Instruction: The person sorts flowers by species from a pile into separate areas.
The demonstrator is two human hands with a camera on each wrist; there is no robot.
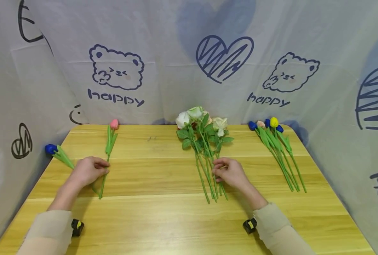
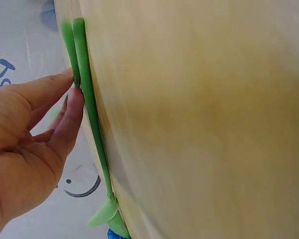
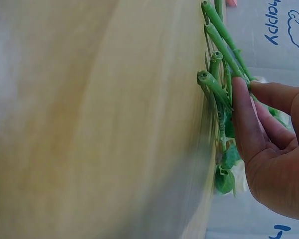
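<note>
On the left of the table, my left hand (image 1: 88,171) pinches the green stem of a pink tulip (image 1: 114,124) between thumb and fingertips. A blue tulip (image 1: 51,149) lies slanted beneath that hand, which hides part of its stem; in the left wrist view its stem (image 2: 91,107) runs beside the fingertips. At the middle, my right hand (image 1: 230,173) pinches a stem in a bunch of white and cream roses (image 1: 195,113). Several cut stem ends (image 3: 224,47) show past the fingers in the right wrist view. The bunch lies flat, blooms toward the back edge.
At the right lies a group of blue, yellow and pale pink tulips (image 1: 274,122), stems toward the front. The wooden table (image 1: 157,219) meets a printed cloth (image 1: 170,81) at its back and sides. Both wrists wear small black devices (image 1: 250,225).
</note>
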